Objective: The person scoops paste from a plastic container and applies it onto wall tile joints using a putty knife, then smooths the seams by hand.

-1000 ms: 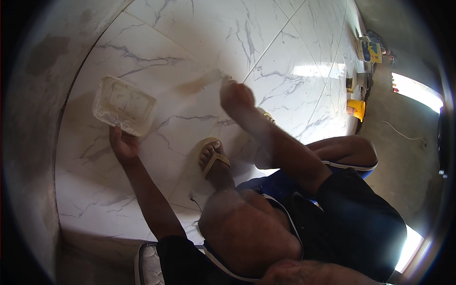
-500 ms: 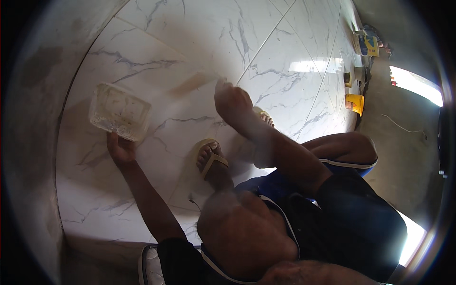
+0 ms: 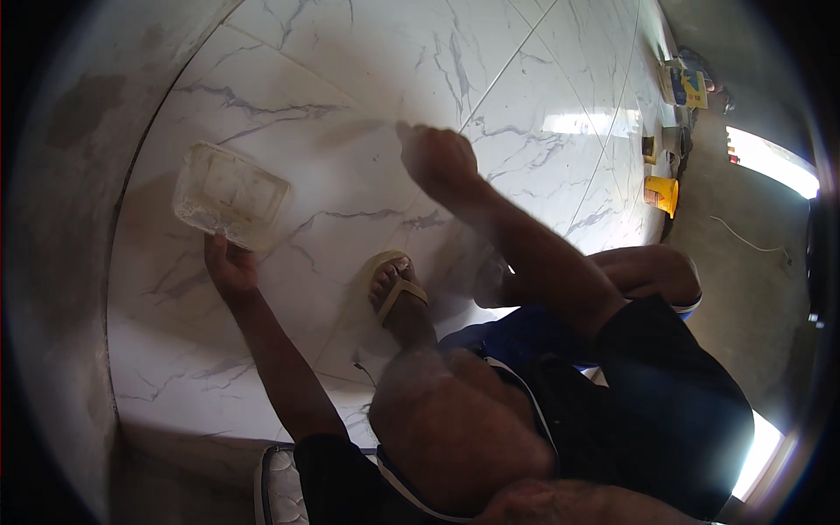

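A: Which way is the whitish, shallow, rectangular plastic tray (image 3: 232, 188) being pointed?

B: Its hollow side is being turned up toward the camera, and its long axis is being slanted from upper left to lower right. Pale residue is being shown along its walls. It is being held at the left side of the view, by its near long edge, in the bare left hand (image 3: 232, 269), with the thumb being pressed at the rim.

A: And the bare right hand (image 3: 444, 157)?

B: It is being kept curled and narrow, near the middle of the view, well apart from the tray. Whether anything is being gripped in it cannot be told.

A: What surface is being seen?

B: A glossy white tiled floor with grey marble-like veins (image 3: 337, 289) is being crossed by thin joints, and a pale yellow thong sandal (image 3: 415, 291) is being worn on it. It is being bordered at the left by a rough grey wall (image 3: 61, 175).

A: Any labels?

B: Farther right, a blue-and-yellow printed package (image 3: 687, 87) and a yellow-orange tub (image 3: 661, 194) are being seen; their print is being shown too small to be read.
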